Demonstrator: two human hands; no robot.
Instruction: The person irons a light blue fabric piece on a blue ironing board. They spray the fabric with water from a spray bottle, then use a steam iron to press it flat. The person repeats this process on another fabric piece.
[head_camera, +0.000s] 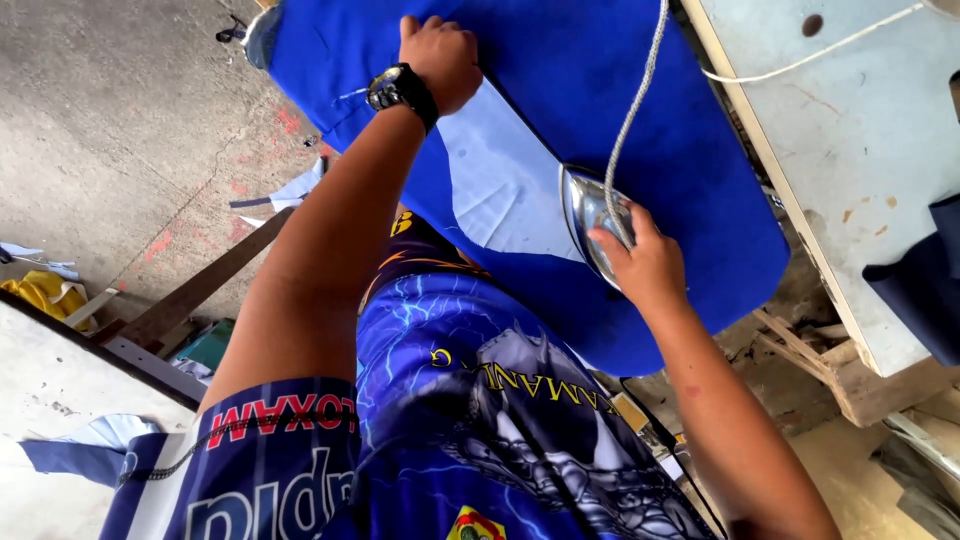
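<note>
Our left hand (440, 58), black watch at the wrist, presses flat and holds nothing on the blue padded ironing board (700, 190) | pale blue cloth piece (500, 190) lies between our hands | our right hand's (645, 265) grip closes on the shiny metal iron (585, 210), resting on the cloth's edge.

One iron (590, 215) at 3 o'clock, one pale cloth piece (505, 185), one watch (400, 90) at 12 o'clock, two hands.

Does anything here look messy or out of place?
Mostly the floor: fabric scraps lie scattered on the concrete beside the blue ironing board. On the board, the left hand presses the pale cloth while the right hand grips the iron.
</note>
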